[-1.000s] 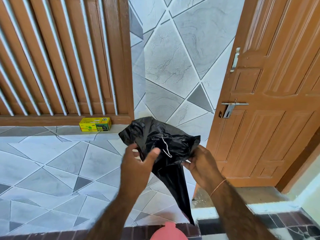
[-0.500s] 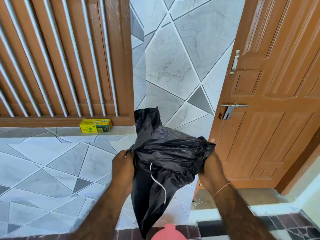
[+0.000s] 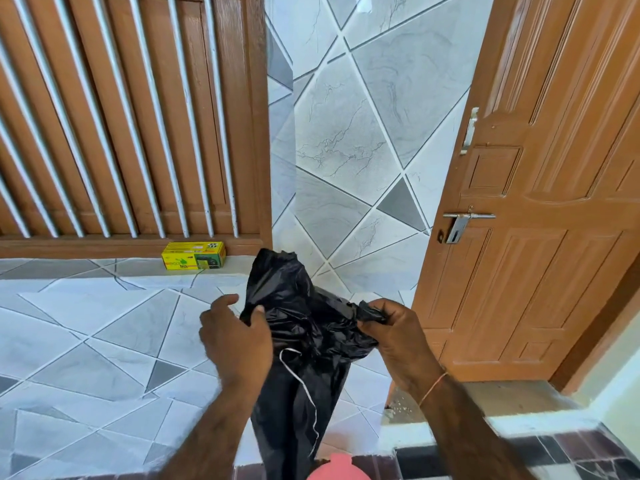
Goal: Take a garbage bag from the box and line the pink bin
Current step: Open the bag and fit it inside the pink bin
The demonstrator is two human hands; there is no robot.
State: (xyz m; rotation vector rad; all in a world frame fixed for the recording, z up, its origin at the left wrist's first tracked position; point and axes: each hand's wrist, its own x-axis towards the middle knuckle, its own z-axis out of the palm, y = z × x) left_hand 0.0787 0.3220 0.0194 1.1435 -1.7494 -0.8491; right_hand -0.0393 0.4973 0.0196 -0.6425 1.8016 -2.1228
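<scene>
A black garbage bag (image 3: 301,327) hangs crumpled between my hands, its lower part trailing down toward the bottom edge. A white drawstring (image 3: 304,393) dangles from it. My left hand (image 3: 235,337) pinches the bag's left edge with thumb and fingers. My right hand (image 3: 398,334) grips the bag's right edge in a closed fist. Only a small part of the pink bin (image 3: 337,471) shows at the bottom edge, just under the bag. The yellow and green bag box (image 3: 194,260) lies on the tiled ledge against the wooden grille.
A wooden grille with white bars (image 3: 131,116) fills the upper left. An open brown door (image 3: 540,220) with a metal handle (image 3: 460,223) stands on the right. Grey patterned tiles (image 3: 86,341) cover the ledge and the wall behind.
My hands dropped lower and came closer together. The bag's mouth, stretched wide half a second ago, is now bunched between them, with one flap standing up.
</scene>
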